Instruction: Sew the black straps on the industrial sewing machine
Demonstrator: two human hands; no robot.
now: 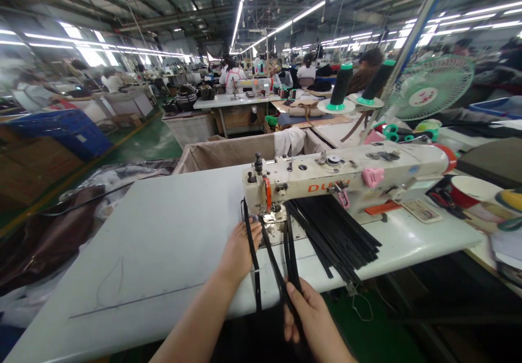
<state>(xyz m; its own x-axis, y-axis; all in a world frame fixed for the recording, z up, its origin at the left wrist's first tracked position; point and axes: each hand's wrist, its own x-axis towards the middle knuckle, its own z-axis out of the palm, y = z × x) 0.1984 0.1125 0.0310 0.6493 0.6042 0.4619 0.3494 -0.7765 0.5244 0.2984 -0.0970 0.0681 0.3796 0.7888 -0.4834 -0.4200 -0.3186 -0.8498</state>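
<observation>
While the left hand (240, 251) lies flat, palm down and fingers extended, on the white table (163, 243), its fingertips rest on a black strap (253, 254) just in front of the needle area of the sewing machine (346, 175). That strap runs from under the machine's head, passes beneath the hand and hangs over the table's front edge. The right hand (312, 311), below the table edge, is closed in a pinch around further black straps (290, 259), which lead up and away from it to the metal plate (277, 229) under the needle. These straps are taut between the hand and the plate.

A pile of loose black strips (342, 240) lies fanned on the table to the right of the held straps, partly under the machine's arm, with their near ends reaching the table edge. The machine is cream-coloured with orange lettering and a pink clip (373, 177) on its front. Two dark thread cones (340, 88) with green tops stand behind it, next to a green fan (432, 88). A red-and-white bowl (468, 191) sits at the far right of the table, beside a small card (422, 209). Behind the table stands a cloth-lined bin (228, 153); farther back, other people sit at rows of worktables under strip lights.
</observation>
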